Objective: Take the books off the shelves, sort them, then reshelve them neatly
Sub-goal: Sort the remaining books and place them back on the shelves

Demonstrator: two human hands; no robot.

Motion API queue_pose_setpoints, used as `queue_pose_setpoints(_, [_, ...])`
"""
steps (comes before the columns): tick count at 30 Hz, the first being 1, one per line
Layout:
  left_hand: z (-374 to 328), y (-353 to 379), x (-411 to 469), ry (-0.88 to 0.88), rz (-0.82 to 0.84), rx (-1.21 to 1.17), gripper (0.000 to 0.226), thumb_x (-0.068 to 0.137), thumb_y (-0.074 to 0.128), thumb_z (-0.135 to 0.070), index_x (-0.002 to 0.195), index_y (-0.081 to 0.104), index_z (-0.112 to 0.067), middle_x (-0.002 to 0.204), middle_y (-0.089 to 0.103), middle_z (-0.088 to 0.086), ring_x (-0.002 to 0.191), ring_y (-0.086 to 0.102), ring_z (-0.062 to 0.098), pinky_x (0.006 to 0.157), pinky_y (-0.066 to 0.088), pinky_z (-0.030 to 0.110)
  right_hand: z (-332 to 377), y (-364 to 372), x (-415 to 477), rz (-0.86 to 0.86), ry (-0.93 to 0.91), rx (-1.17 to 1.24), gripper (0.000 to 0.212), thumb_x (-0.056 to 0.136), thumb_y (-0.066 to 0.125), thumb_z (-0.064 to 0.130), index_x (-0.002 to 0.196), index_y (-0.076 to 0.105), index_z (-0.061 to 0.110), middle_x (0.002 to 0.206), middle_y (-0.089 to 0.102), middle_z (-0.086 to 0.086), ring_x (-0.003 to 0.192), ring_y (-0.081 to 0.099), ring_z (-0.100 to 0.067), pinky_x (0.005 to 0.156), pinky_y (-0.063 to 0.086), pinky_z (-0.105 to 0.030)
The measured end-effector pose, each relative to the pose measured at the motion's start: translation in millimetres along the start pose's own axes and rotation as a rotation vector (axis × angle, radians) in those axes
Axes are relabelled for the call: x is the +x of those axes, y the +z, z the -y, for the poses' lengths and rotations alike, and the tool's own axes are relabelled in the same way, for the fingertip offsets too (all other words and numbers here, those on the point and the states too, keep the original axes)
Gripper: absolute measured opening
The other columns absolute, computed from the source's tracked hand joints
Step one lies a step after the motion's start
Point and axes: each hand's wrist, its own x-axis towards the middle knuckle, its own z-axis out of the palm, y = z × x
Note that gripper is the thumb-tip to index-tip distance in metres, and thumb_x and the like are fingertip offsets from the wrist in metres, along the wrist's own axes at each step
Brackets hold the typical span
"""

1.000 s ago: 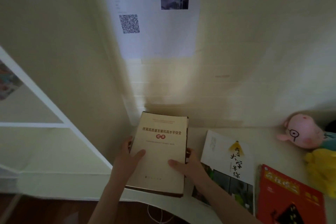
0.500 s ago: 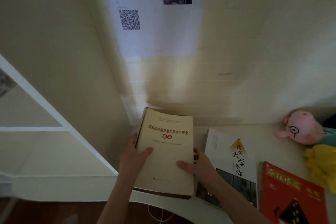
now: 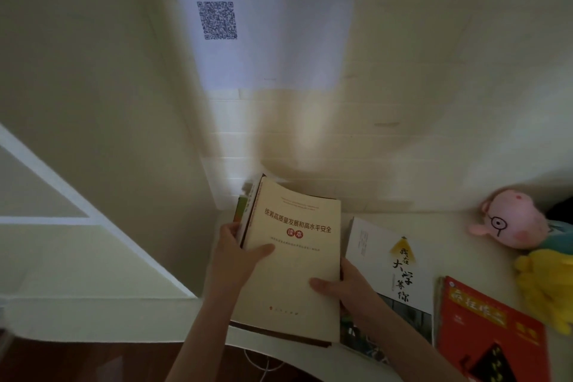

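Your left hand (image 3: 234, 257) grips the spine side of a thick cream-covered paperback book with dark red title lettering (image 3: 294, 260), thumb laid across the front cover and fingers curled behind. Your right hand (image 3: 344, 288) clamps the book's lower right edge, thumb on the cover, fingers hidden underneath. The cream book is tilted, its top edge raised toward the wall and its bottom edge low over the front rim of the pale white desk (image 3: 434, 220). Behind it, against your left fingers, a thinner book with a green-and-white spine (image 3: 243, 211) peeks out; you cannot tell whether it is held in the same grip. Just to the right, touching or nearly touching your right hand, a white-covered book with black brush lettering and a yellow triangle (image 3: 393, 260) lies flat on the desk. Beside that lies a red-covered book with yellow lettering (image 3: 486, 329). At the desk's right end sit a pink plush pig toy (image 3: 511, 220) and a yellow plush toy (image 3: 548, 285). A white empty shelf frame (image 3: 62, 192) stands on the left.
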Motion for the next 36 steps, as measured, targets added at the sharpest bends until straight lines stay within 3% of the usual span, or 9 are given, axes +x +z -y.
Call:
queue_pose_setpoints(4, [-1,16,-2,0.020,0.023,-0.022,0.062,0.076,0.075,-0.014,0.121,0.033,-0.022,0.109,0.050,-0.001,0.100,0.059,0.026,0.088,0.051,0.048,0,-12,-8,0.003,0.008,0.014,0.051,0.078,0.075,0.005,0.122,0.052,0.018,0.116,0.068,-0.001,0.101,0.067,-0.018,0.079,0.059,-0.035])
queue_pose_setpoints(9, [4,30,2,0.009,0.026,-0.053,0.061,0.073,0.078,-0.011,0.119,0.038,-0.014,0.109,0.056,0.003,0.095,0.061,0.027,0.084,0.053,0.052,-3,-21,-17,-0.040,0.068,-0.006,0.079,0.068,0.079,0.024,0.136,0.040,0.018,0.129,0.060,-0.001,0.115,0.060,-0.021,0.097,0.051,-0.047])
queue_pose_setpoints(13, [9,32,7,-0.007,0.042,-0.088,0.062,0.073,0.077,-0.007,0.122,0.040,-0.012,0.111,0.058,0.011,0.095,0.062,0.035,0.085,0.051,0.056,-5,-21,-18,-0.030,0.090,0.013,0.067,0.086,0.070,0.013,0.139,0.030,0.018,0.131,0.053,0.000,0.119,0.054,-0.021,0.101,0.048,-0.044])
queue_pose_setpoints(17, [7,30,9,-0.001,0.072,-0.129,0.061,0.074,0.075,-0.003,0.122,0.038,-0.015,0.110,0.054,0.012,0.095,0.060,0.038,0.086,0.049,0.060,-4,-20,-19,0.039,0.088,0.160,0.064,0.089,0.062,0.004,0.138,0.025,0.020,0.126,0.054,0.000,0.112,0.056,-0.019,0.096,0.050,-0.038])
queue_pose_setpoints(21, [-6,32,-4,-0.013,0.084,-0.152,0.057,0.073,0.074,0.000,0.118,0.040,-0.015,0.104,0.054,0.009,0.092,0.059,0.035,0.086,0.049,0.059,-8,-22,-23,-0.013,0.068,0.149,0.062,0.090,0.064,0.015,0.139,0.028,0.020,0.130,0.054,0.000,0.116,0.056,-0.021,0.097,0.051,-0.039])
queue_pose_setpoints(24, [-19,47,-22,0.042,0.089,-0.033,0.062,0.074,0.078,-0.015,0.123,0.040,-0.015,0.111,0.058,0.006,0.092,0.061,0.030,0.078,0.054,0.049,-16,-38,-38,-0.117,0.047,0.099,0.053,0.091,0.062,0.019,0.136,0.034,0.026,0.126,0.058,0.002,0.111,0.060,-0.018,0.090,0.055,-0.037])
queue_pose_setpoints(27, [-32,84,-46,0.085,0.160,-0.070,0.062,0.074,0.078,-0.012,0.117,0.035,-0.019,0.105,0.054,0.000,0.085,0.057,0.020,0.073,0.051,0.037,-24,-76,-66,-0.205,0.026,0.107,0.050,0.090,0.064,0.017,0.131,0.041,0.029,0.119,0.063,0.003,0.103,0.065,-0.016,0.080,0.058,-0.034])
queue_pose_setpoints(32, [-40,174,-84,0.099,0.375,-0.102,0.062,0.073,0.078,-0.007,0.110,0.031,-0.023,0.095,0.047,-0.014,0.083,0.051,0.003,0.061,0.042,0.013,-48,-158,-120,-0.447,-0.005,0.154,0.052,0.084,0.066,0.007,0.130,0.049,0.024,0.113,0.069,-0.005,0.097,0.070,-0.025,0.082,0.057,-0.047])
queue_pose_setpoints(36, [-37,241,-108,0.071,0.543,-0.067,0.061,0.075,0.076,-0.004,0.111,0.030,-0.021,0.096,0.045,-0.016,0.094,0.050,0.007,0.065,0.046,0.013,-77,-210,-154,-0.569,0.027,0.201,0.049,0.084,0.067,0.004,0.127,0.050,0.020,0.110,0.070,-0.009,0.094,0.070,-0.030,0.082,0.056,-0.055])
